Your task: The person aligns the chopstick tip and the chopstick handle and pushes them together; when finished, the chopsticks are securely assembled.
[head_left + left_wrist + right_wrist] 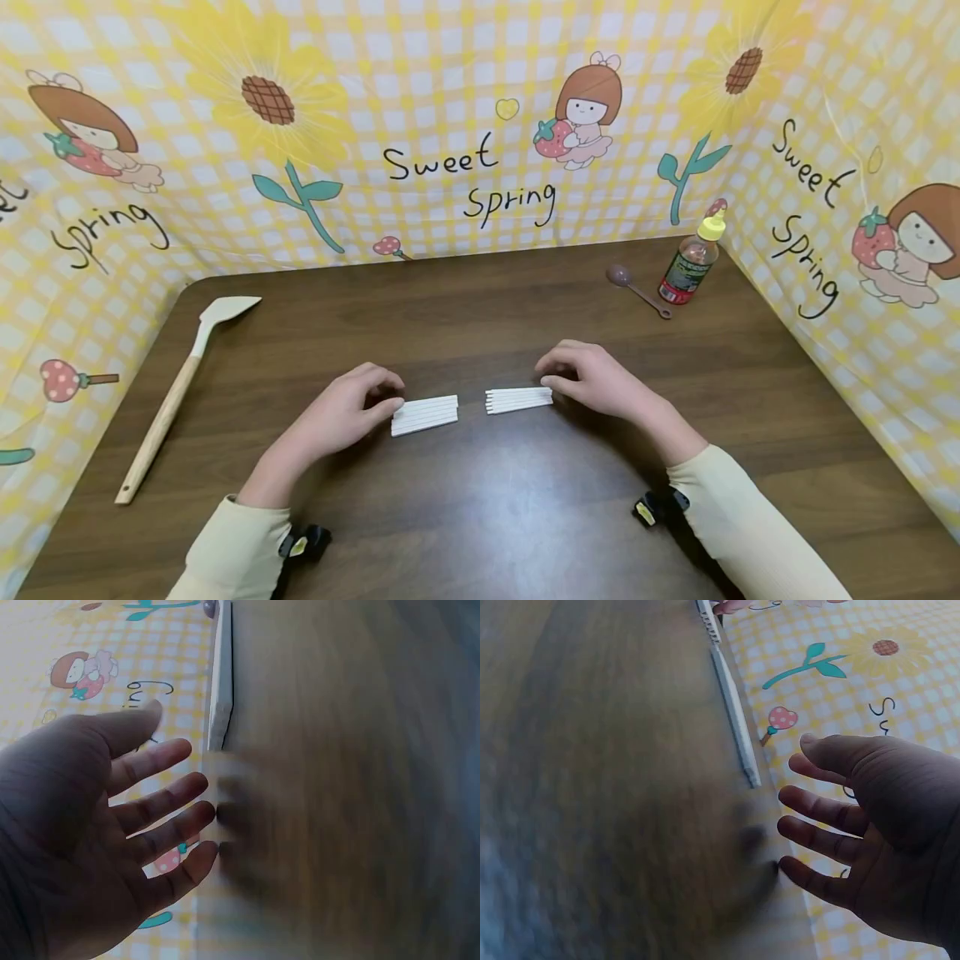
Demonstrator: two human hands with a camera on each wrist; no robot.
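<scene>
Two rows of slim white sticks lie flat on the brown table, side by side with a gap between them. By the outer end of the left row (425, 415) is my left hand (351, 408); its thumb tip appears close to the sticks in the head view. In the left wrist view, the fingers (169, 793) are spread and loosely bent, holding nothing. My right hand (600, 382) rests beside the outer end of the right row (519, 400). The right wrist view shows its fingers (821, 808) loosely extended around nothing, a little apart from the sticks.
On the left lies a spatula (180, 387) with a white head and wooden handle. At the back right stands a yellow-capped squeeze bottle (688, 262), with a brownish measuring spoon (637, 289) beside it. A yellow checked cloth (442, 92) hangs around the table's back and sides.
</scene>
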